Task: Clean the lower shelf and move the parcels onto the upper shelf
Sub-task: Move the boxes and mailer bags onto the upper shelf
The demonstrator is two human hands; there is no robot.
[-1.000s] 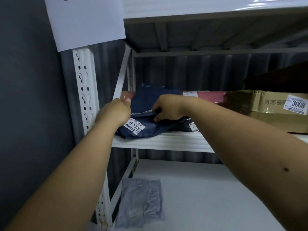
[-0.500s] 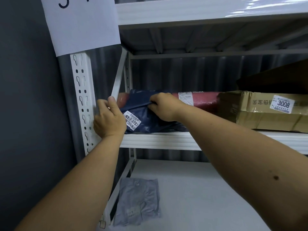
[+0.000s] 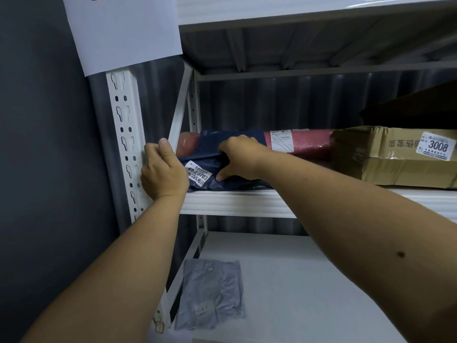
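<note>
A dark blue parcel bag [image 3: 210, 144] with a white label lies at the left end of the upper shelf [image 3: 235, 203]. My right hand [image 3: 238, 158] grips its top fold. My left hand [image 3: 163, 173] holds the bag's left edge beside the white upright post [image 3: 126, 134]. Behind the bag lies a red roll parcel [image 3: 306, 142]. A brown cardboard box [image 3: 395, 159] labelled 3008 sits to the right on the same shelf. On the lower shelf [image 3: 309, 288] a grey parcel bag [image 3: 212, 293] lies flat at the left.
A white paper sheet [image 3: 123, 30] hangs on the post at top left. Another shelf board [image 3: 296, 8] runs overhead. A dark grey wall [image 3: 44, 157] closes the left side. Corrugated metal forms the back wall.
The blue bag has been pushed further back onto the upper shelf against the red roll. My left hand slid from the bag's front to its left edge by the post.
</note>
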